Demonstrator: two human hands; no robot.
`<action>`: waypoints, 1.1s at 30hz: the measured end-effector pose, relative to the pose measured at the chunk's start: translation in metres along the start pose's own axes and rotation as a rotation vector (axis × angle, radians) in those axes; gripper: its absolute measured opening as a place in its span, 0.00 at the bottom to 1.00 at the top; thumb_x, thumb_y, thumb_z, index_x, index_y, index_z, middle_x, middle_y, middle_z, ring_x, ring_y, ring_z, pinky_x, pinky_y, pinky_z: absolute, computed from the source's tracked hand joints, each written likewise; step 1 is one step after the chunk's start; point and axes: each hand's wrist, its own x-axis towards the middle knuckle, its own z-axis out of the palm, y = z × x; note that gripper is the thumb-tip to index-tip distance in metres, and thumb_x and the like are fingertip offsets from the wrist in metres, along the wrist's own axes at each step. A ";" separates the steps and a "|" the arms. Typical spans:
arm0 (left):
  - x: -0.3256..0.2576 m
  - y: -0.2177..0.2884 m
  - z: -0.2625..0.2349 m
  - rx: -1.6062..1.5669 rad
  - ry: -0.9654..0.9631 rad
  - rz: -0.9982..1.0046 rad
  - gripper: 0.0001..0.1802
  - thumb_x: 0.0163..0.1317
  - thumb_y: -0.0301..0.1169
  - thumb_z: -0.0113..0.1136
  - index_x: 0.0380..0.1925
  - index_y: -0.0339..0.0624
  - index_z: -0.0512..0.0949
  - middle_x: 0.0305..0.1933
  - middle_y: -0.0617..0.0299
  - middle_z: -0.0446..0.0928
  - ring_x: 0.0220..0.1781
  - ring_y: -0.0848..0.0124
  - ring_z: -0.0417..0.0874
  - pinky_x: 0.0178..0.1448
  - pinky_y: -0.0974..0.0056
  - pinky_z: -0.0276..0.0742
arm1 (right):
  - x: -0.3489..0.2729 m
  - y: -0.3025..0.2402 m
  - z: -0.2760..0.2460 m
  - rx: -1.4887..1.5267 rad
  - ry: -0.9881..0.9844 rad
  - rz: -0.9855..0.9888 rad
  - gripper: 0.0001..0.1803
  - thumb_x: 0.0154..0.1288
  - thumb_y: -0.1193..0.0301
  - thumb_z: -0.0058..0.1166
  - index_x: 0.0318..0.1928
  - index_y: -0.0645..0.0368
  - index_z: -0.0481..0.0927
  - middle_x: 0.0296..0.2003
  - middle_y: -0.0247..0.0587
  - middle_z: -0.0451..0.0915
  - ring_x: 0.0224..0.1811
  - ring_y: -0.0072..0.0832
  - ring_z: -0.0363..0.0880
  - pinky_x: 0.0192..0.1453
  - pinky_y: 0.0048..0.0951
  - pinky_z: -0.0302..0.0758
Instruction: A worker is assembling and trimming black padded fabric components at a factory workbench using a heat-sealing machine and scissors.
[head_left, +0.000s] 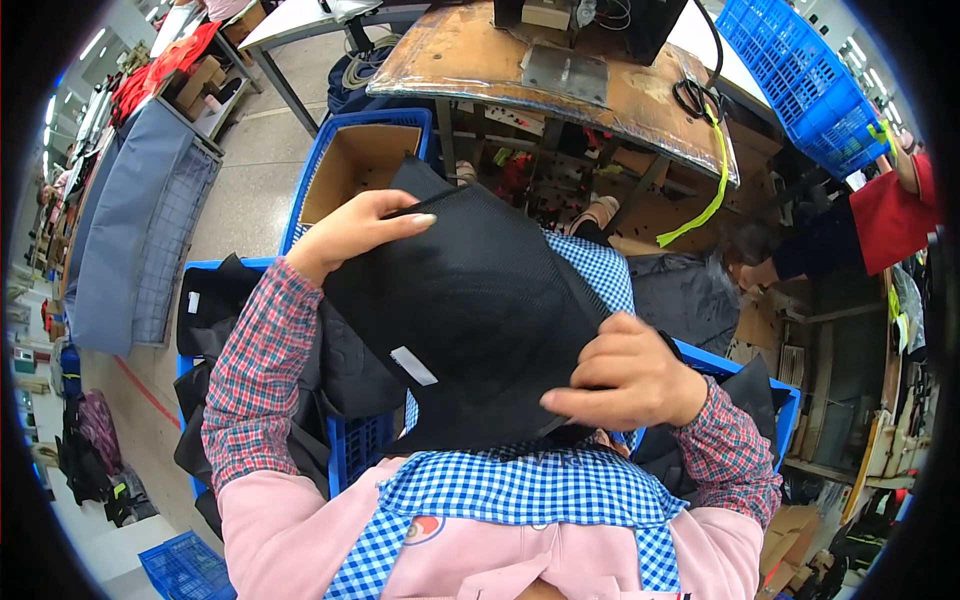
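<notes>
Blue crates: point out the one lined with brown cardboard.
It is the blue crate on the floor beyond the left hand, its inside lined with brown cardboard. The crates by the person's lap hold black fabric, and the one top right is tipped, with nothing visible inside.

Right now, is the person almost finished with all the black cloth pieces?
Hard to say. In hand: one black cloth piece with a white tag, gripped by the left hand at its top and the right hand at its lower edge. More dark pieces sit in the blue crates on both sides. Which pile is finished cannot be told.
</notes>
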 end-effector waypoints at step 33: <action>0.080 0.114 0.042 0.055 0.198 0.465 0.19 0.75 0.43 0.53 0.42 0.37 0.80 0.33 0.67 0.79 0.36 0.80 0.78 0.39 0.73 0.74 | 0.075 0.158 -0.076 -0.017 -0.142 0.762 0.24 0.60 0.55 0.66 0.40 0.66 0.84 0.28 0.48 0.83 0.29 0.34 0.80 0.39 0.33 0.76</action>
